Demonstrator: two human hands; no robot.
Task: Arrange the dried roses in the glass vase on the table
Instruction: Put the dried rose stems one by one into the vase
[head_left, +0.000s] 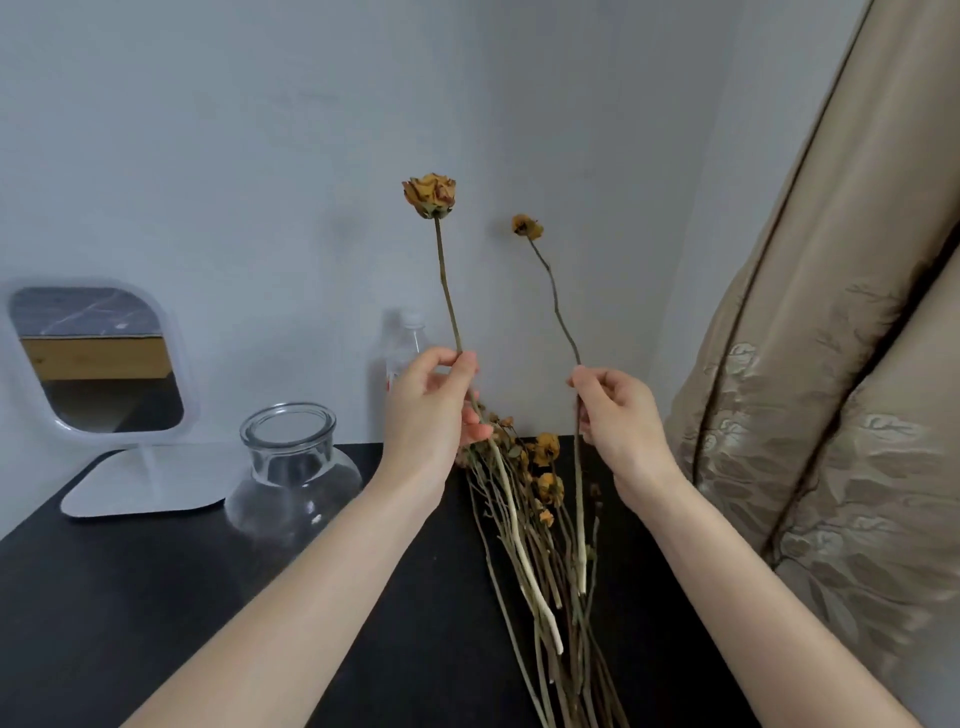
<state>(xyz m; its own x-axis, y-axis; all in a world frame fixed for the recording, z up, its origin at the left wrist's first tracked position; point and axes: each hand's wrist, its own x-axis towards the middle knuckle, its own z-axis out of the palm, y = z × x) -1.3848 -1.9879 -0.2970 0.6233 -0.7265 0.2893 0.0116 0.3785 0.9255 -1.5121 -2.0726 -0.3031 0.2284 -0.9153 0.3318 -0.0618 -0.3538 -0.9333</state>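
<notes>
Two stems are up in the air right now. The left hand (436, 405) has the larger dried rose (430, 195), thumb and fingertips pinching the stem partway down, with the yellow-brown bloom standing pretty much upright above the hand. The pale cut end of that stem trails down toward the near side, over the heap below. The right hand (618, 415) pinches the smaller dried rose (527, 227) the same way. It has a thin, slightly wavy stem, and its little bloom sits lower than the big one and off to its right. The two blooms are apart, not touching.

Under and between the hands, the pile of dried roses (540, 519) lies on the dark table (156, 597), heads toward the far edge and stems fanning out toward the near edge. I honestly can't tell whether the bottom ends of the two held stems rest on the pile or just hang over it.

The glass vase (293, 467) stands upright on the table to the left of the left forearm. It's clear, with a wide mouth and a round belly, and there are no flowers in it.

Further left there's a white-framed mirror (98, 364) on a flat stand. A clear plastic bottle (405, 343) stands at the far edge, half hidden behind the left hand, against the pale wall (260, 156). A beige patterned curtain (831, 364) hangs down the right side.
</notes>
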